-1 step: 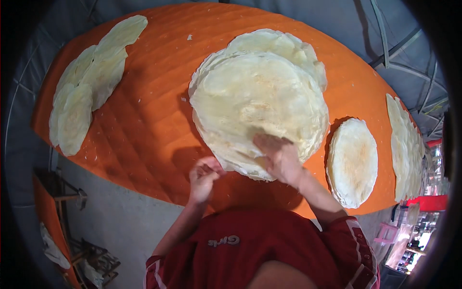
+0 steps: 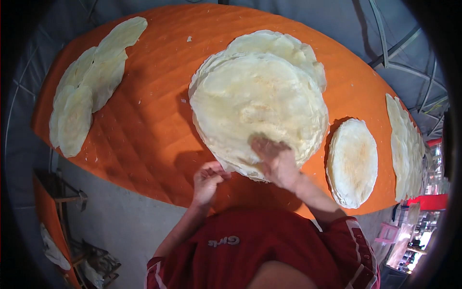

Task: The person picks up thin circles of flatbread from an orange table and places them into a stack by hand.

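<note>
While the left hand [image 2: 207, 183] meets the near left edge of the large stack of thin, pale flatbreads [image 2: 255, 91], the right hand [image 2: 278, 164] lies over the stack's near part, a little right of its middle. The left thumb and fingers are drawn together in a pinch, the grasp that suits so thin a rim, though whether a sheet is caught between them cannot be told. The right hand is blurred, its fingers pointing inward across the top sheet; it seems to rest or press there rather than grasp, perhaps to steady the layers, but its grip cannot be made out.

The stack sits on the orange tabletop [image 2: 159, 72] directly before the person, probably so that both hands reach it easily. At its far side, sheets stick out from beneath the upper ones. A smaller stack [image 2: 352, 161] stands near it on the right, apart from it. Overlapping sheets [image 2: 72, 115] lie well apart at the left, perhaps spread to leave working room, and another row [image 2: 402, 149] lines the right end.
</note>
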`<action>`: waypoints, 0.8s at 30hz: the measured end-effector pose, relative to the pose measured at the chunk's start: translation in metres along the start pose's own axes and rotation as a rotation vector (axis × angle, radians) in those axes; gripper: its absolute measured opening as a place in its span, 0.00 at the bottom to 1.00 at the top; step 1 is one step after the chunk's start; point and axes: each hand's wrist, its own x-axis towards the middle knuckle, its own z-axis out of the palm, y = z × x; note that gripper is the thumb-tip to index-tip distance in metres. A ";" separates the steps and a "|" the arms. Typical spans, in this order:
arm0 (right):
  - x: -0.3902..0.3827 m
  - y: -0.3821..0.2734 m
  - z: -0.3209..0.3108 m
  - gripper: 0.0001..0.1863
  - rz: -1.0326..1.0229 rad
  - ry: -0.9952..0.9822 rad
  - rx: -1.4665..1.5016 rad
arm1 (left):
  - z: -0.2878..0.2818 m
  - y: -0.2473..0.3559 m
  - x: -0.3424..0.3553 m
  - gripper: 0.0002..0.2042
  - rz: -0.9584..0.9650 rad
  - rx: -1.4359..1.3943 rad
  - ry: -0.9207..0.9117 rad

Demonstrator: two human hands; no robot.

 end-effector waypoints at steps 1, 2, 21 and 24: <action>-0.008 -0.008 0.008 0.29 -0.003 -0.031 -0.092 | 0.006 0.001 0.002 0.13 0.001 0.000 -0.008; -0.015 -0.014 0.016 0.30 -0.005 -0.062 -0.184 | 0.013 0.004 0.004 0.12 -0.085 0.062 -0.030; 0.005 0.001 0.031 0.18 0.217 -0.171 -0.122 | 0.022 -0.009 0.050 0.14 -0.161 -0.179 -0.008; 0.057 0.032 -0.077 0.12 0.547 -0.361 0.072 | 0.011 -0.021 0.042 0.10 -0.200 -0.101 0.102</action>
